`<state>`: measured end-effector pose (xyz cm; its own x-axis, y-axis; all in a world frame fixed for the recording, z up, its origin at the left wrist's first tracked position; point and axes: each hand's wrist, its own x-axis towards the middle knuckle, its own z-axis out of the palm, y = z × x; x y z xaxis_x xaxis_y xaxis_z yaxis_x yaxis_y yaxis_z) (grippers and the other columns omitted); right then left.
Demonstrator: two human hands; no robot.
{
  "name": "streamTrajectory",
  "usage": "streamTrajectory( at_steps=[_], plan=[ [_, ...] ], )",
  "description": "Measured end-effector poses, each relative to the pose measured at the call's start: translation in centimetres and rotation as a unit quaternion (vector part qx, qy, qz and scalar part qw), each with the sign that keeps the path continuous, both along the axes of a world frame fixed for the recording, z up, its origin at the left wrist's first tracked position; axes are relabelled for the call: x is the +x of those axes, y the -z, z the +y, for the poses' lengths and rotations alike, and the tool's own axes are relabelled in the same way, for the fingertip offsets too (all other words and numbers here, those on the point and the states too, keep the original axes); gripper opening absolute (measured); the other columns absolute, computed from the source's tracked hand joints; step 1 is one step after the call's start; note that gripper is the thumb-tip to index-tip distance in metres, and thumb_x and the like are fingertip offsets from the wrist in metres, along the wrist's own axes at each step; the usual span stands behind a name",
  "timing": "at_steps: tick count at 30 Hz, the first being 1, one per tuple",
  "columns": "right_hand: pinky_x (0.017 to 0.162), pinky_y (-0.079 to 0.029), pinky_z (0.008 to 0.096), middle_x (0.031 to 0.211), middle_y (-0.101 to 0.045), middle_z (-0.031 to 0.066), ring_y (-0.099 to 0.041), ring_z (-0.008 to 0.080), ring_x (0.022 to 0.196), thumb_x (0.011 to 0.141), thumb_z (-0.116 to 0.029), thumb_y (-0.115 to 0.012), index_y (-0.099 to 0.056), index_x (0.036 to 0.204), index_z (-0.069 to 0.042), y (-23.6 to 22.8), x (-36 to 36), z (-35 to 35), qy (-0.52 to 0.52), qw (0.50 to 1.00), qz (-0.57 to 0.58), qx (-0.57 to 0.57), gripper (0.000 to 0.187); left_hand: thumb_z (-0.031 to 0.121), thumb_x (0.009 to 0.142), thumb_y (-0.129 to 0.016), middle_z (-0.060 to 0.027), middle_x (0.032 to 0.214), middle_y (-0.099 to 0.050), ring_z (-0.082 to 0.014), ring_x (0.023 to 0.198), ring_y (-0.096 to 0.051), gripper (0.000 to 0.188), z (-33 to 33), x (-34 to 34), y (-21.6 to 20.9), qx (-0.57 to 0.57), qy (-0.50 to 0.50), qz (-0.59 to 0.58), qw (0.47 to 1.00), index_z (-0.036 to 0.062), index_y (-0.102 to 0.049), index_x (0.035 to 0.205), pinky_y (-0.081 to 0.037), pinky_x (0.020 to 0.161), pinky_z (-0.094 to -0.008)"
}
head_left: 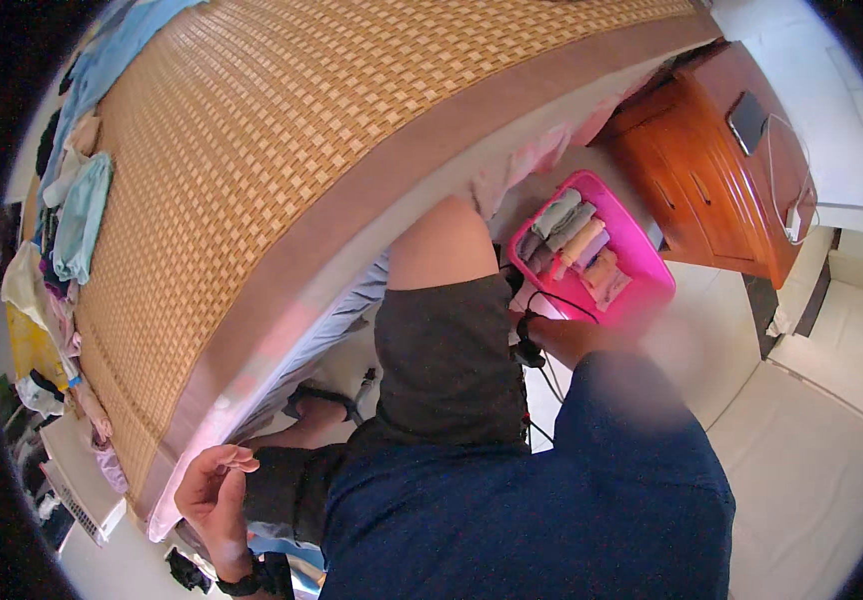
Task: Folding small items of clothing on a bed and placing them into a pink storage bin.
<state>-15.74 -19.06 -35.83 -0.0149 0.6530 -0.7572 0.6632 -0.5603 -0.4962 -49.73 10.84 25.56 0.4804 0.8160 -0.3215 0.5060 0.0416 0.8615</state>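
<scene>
My left hand is raised beside the bed's near left corner, its fingers loosely bent and nothing between them and the thumb. A dark band circles that wrist. On the other side, my right forearm reaches down past my knee to the near left side of a bright pink plastic basket. Only a bit of my right hand shows beyond its black wristband; its fingers are hidden. Inside the basket lie several rolled clothes in grey-green, grey, peach and lilac, with a patterned pink folded piece near them.
A bed with a woven tan mat fills the upper left. Loose clothes lie along its left edge, near a white rack. At the right stands a reddish-brown wooden cabinet with a phone on top. A black cable hangs by the basket.
</scene>
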Motion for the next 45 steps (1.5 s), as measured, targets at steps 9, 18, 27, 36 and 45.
streamTrajectory(
  at_steps=[9,18,27,36,45],
  plan=[
    [0.096,-0.061,0.0494,0.113,-0.083,0.0193,-0.078,0.0392,0.107,0.096,-0.047,-0.071,-0.08,0.126,-0.012,5.4,-3.4,-3.7,0.005,0.999,0.009,-0.037,0.047,-0.007,0.099,-0.066,-0.0144,0.11,-0.08,-0.0206,0.097,-0.077,0.024,-0.1,0.7,0.0,-0.013,-0.006,0.016,1.0,-0.006,-0.074,0.121,-0.062,0.091,-0.0343],
    [0.093,-0.062,0.0484,0.106,-0.083,0.0189,-0.081,0.0371,0.1,0.093,-0.046,-0.07,-0.083,0.113,-0.011,12.5,-6.2,-8.6,-0.018,0.995,0.012,-0.102,0.042,-0.007,0.099,-0.067,-0.0143,0.11,-0.08,-0.0204,0.096,-0.077,0.023,-0.1,0.5,0.4,-0.013,-0.013,0.015,1.0,-0.0058,-0.074,0.121,-0.062,0.091,-0.0337],
    [0.089,-0.064,0.0471,0.102,-0.083,0.0222,-0.082,0.035,0.1,0.08,-0.026,-0.081,-0.084,0.101,-0.001,0.3,-6.1,-2.0,0.144,0.978,0.057,-0.142,0.034,-0.004,0.101,-0.068,-0.0133,0.11,-0.08,-0.0202,0.097,-0.077,0.021,-0.7,0.8,-0.9,0.006,-0.01,0.042,0.999,-0.0051,-0.075,0.121,-0.061,0.091,-0.0333],
    [0.086,-0.065,0.0494,0.104,-0.083,0.0234,-0.082,0.0376,0.102,0.08,-0.015,-0.075,-0.081,0.111,0.0,1.5,-4.4,-10.0,0.041,0.989,-0.009,-0.144,0.034,-0.004,0.102,-0.068,-0.0126,0.11,-0.079,-0.0194,0.097,-0.076,0.019,-0.1,0.4,0.6,-0.015,0.002,0.019,1.0,-0.0048,-0.075,0.12,-0.061,0.091,-0.0334],
    [0.086,-0.062,0.0518,0.103,-0.08,0.0217,-0.08,0.041,0.104,0.08,-0.01,-0.068,-0.074,0.113,0.0,-9.7,-2.2,-10.2,-0.031,0.989,0.025,-0.145,0.035,-0.004,0.101,-0.069,-0.0126,0.109,-0.08,-0.0191,0.096,-0.076,0.018,0.3,-0.6,0.6,-0.017,-0.007,-0.001,1.0,-0.0046,-0.075,0.118,-0.061,0.092,-0.0336]
  ],
)
